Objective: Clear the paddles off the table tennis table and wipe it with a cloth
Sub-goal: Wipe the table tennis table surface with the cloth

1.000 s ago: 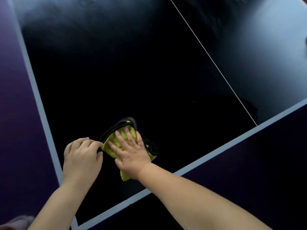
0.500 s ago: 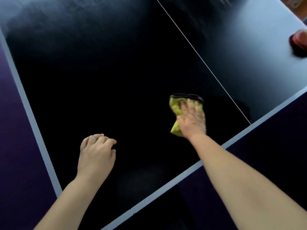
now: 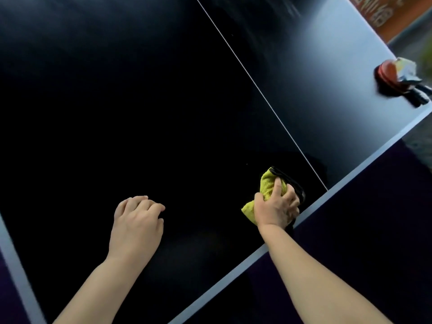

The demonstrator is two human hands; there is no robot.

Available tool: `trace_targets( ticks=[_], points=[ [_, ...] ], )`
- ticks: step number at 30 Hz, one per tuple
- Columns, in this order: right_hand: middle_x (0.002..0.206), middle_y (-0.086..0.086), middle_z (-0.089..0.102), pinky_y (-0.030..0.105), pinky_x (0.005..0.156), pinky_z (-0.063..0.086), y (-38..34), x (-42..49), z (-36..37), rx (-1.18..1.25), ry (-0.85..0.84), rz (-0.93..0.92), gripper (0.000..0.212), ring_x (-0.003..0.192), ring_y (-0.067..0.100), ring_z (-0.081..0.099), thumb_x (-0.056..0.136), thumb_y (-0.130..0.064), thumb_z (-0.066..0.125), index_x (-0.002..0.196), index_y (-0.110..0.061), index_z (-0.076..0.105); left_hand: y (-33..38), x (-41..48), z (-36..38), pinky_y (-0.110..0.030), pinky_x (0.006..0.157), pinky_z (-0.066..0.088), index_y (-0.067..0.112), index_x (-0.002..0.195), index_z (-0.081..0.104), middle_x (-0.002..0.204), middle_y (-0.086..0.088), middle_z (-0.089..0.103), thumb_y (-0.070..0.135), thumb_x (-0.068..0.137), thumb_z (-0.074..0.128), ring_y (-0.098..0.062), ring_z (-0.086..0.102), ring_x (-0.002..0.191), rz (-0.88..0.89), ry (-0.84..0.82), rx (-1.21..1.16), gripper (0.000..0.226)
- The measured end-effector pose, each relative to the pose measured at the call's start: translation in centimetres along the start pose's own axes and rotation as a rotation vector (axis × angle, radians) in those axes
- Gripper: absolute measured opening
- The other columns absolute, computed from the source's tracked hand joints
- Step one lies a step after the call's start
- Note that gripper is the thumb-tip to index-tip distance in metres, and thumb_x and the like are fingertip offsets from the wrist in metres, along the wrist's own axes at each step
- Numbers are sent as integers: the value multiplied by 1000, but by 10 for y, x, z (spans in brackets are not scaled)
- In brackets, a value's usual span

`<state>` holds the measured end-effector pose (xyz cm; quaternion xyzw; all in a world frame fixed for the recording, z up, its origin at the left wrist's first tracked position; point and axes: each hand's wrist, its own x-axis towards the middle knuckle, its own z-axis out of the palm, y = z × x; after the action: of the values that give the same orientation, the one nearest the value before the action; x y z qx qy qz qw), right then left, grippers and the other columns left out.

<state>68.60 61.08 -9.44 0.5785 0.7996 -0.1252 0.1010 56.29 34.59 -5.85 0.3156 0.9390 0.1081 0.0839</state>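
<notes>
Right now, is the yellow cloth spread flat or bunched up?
Bunched up: the right hand grips the yellow cloth as a crumpled wad on the table.

cloth (image 3: 268,185) on table (image 3: 163,90) — left of centre line (image 3: 256,86) | paddles (image 3: 392,76) far right, on table

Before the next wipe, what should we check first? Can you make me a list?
1. Grip on the cloth: ok. The right hand has its fingers curled round it.
2. The cloth down on the table: ok. It sits on the dark top, close to the near edge.
3. The left hand out of the way: ok. It is apart from the cloth and holds nothing.
4. The paddles cleared off: not ok. Red ones lie on the table, far right.
5. Top clean: cannot tell. It is too dark and shiny.
</notes>
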Motion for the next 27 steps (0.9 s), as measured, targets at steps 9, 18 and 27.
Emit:
trace_targets(
  ticks=[9,18,27],
  points=[
    [163,9,-12,56,117,-6,-88,119,-16,-139,-46,-216,70,147,34,-16,97,-61,24,156,-30,3,49,100,17,-39,98,28,12,87,72,85,0,69,7,60,83,-28,59,102,-65,31,-20,30],
    [163,6,-14,57,116,-8,-241,266,-46,-118,-64,-575,65,148,31,-19,98,-56,24,156,-32,3,105,181,28,-40,100,30,12,89,72,88,0,69,7,62,82,-25,56,104,-191,74,-68,29],
    [163,-3,-16,53,116,-9,-297,317,-58,-223,-131,-919,61,148,24,-20,98,-48,28,154,-41,4,110,171,27,-40,101,30,14,90,72,90,2,69,22,75,51,-23,53,106,-266,90,6,27]
  ],
)
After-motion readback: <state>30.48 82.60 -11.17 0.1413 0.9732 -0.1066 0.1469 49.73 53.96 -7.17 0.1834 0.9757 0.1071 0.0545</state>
